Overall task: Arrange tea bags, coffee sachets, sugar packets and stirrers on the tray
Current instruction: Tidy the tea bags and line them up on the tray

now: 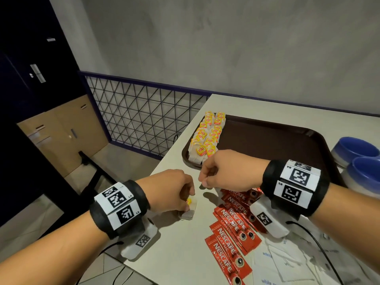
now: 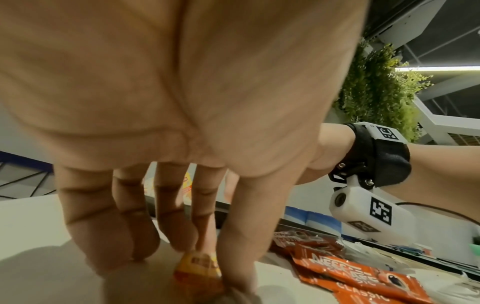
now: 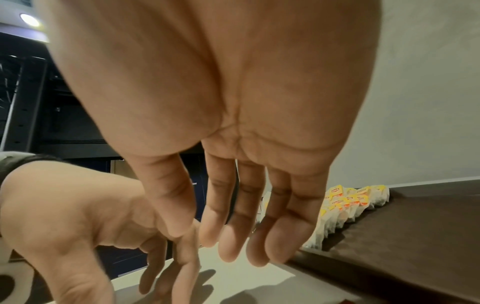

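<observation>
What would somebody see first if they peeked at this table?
Probably the yellow-tagged tea bags lined up along the left end of the dark brown plastic tray. Next, the shiny red coffee sachets scattered on the white table, and the left hand pinching one loose tea bag.

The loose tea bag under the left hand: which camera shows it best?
Head view: the tea bag lies on the table, left hand pinching it. Left wrist view shows its blurred yellow tag; right wrist view misses it.

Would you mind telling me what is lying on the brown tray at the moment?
Only tea bags with yellow tags, in rows along the left end of the brown tray. The right hand and wrist cover the tray's near edge, so anything there is hidden.
</observation>
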{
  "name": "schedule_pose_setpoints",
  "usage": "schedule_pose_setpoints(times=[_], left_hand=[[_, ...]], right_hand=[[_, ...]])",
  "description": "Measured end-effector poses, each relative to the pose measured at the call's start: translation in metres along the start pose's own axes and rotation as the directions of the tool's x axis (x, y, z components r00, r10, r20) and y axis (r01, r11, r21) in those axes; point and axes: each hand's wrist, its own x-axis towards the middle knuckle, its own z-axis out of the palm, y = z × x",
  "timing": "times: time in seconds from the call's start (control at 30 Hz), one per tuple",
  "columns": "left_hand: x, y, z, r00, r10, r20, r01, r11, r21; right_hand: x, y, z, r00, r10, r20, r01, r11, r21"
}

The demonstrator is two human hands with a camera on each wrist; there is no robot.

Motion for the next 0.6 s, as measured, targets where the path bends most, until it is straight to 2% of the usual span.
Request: schedule_pose_setpoints(times=[0.37, 0.5, 0.6], left_hand=[[-0.006, 0.001, 0.005, 0.994, -0.008, -0.113, -0.005, 0.993, -0.117], [-0.017, -0.005, -0.001, 0.971, -0.029, -0.237, -0.051, 0.944, -0.325], [-0.027, -0.009, -0.007, 0.936, -0.057, -0.346, -0.125, 0.867, -0.482]], right_hand=[[-0.002, -0.011, 0.017, 0.998, 0.013, 0.067, -0.010, 0.999, -0.048], [0.003, -0.011, 0.017, 0.998, 0.027, 0.052, -0.027, 1.000, -0.015], [0.001, -0.010, 0.014, 0.999, -0.002, 0.044, -0.004, 0.991, 0.137]])
